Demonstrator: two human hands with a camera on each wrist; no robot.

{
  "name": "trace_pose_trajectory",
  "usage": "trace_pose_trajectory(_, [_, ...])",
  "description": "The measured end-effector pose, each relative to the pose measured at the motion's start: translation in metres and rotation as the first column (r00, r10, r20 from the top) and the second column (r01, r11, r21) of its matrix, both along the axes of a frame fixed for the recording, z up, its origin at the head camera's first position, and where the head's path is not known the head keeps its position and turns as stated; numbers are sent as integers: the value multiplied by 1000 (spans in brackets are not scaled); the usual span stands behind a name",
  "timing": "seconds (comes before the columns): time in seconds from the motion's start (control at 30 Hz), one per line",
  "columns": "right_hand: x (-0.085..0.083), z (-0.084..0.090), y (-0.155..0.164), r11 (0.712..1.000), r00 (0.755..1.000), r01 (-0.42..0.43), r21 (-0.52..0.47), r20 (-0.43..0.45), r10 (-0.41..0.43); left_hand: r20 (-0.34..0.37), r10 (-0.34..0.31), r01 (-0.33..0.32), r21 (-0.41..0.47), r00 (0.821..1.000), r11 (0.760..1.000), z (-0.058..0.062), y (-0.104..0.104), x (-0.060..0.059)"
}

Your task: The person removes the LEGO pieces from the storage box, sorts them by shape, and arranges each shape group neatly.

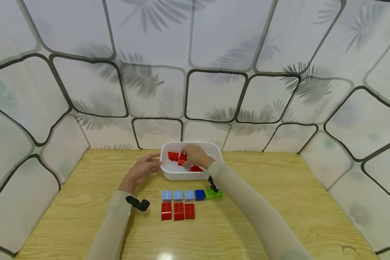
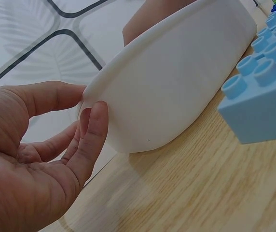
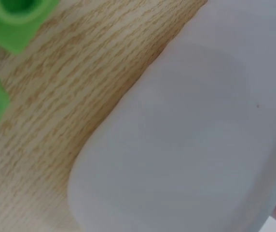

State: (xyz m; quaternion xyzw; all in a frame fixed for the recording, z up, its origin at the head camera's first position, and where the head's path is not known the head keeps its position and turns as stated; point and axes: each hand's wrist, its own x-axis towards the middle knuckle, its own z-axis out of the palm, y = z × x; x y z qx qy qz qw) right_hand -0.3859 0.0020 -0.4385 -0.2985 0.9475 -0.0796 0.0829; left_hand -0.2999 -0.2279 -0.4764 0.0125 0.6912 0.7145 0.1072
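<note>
Right hand (image 1: pixel 195 156) is down inside the white tub (image 1: pixel 211 148) at the tabletop's (image 1: pixel 279 202) far edge, grip closed around a red brick (image 1: pixel 182 159) (two more lie inside). Left hand (image 1: pixel 143 169), fingers relaxed, touches the tub's rim.

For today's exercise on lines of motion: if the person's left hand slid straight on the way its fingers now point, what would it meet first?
The left hand points at the white tub. Its fingertips already lie at the tub's rim and near wall, so that wall comes first, with almost no gap; the red bricks inside lie behind it.
</note>
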Motion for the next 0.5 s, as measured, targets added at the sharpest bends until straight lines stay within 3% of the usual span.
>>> trace_pose_trajectory(0.5, [-3, -7, 2, 1000, 1000, -12, 8, -1, 12, -3, -10, 10, 3, 1000, 1000, 0, -1, 0])
